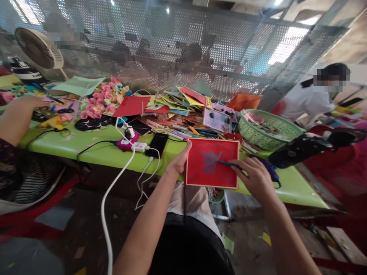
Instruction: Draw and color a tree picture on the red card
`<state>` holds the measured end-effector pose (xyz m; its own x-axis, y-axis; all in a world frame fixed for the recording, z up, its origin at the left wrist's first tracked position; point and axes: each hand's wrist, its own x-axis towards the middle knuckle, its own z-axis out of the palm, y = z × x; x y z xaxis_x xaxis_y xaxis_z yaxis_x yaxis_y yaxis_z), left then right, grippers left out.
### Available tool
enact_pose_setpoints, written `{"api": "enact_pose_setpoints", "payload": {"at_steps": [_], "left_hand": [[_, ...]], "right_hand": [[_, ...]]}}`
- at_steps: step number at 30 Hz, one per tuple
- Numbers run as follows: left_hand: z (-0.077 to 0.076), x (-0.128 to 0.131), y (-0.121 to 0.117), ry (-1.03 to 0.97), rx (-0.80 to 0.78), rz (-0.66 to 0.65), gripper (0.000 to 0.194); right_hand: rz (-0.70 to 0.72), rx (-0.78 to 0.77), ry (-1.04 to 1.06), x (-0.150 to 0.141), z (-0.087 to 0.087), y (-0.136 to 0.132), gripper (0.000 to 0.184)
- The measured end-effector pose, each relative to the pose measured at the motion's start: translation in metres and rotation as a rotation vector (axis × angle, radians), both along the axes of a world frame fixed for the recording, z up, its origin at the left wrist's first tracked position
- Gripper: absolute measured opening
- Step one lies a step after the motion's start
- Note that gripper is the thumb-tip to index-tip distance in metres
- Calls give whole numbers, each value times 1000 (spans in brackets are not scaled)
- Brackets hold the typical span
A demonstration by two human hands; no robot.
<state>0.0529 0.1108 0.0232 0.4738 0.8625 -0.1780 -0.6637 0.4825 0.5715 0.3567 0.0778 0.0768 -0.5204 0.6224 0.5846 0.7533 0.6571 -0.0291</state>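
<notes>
At the table (295,187), a red panel (212,178) stretches lengthwise left to right between the left hand (180,160), gripping its side, and the right hand (254,175), pinching a dark pen (228,163).

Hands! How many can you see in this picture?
3 clear ones: the person's left hand on the left edge of the red framed board, their right hand holding a dark pen-like tool, and a co-worker's hand at far left. Others may be hidden.
</notes>
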Motion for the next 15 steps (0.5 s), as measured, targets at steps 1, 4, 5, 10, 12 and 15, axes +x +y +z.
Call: {"api": "enact_pose_setpoints", "payload": {"at_steps": [1, 4, 5, 10, 12, 15], "left_hand": [[-1, 0, 1, -9, 6, -6, 67], [-2, -1, 1, -29, 18, -21, 69], [-1, -1, 1, -25, 14, -28, 70], [4, 0, 0, 15, -46, -12, 73], [5, 1, -1, 8, -54, -8, 74], [6, 2, -1, -11, -49, -19, 75]], "right_hand": [[5, -9, 0, 0, 0, -1, 29], [-18, 4, 20, -1, 2, 0, 31], [-27, 12, 32, 0, 3, 2, 32], [-18, -6, 21, 3, 2, 4, 31], [-10, -14, 3, 4, 2, 2, 32], [-30, -2, 15, 2, 3, 1, 34]]}}
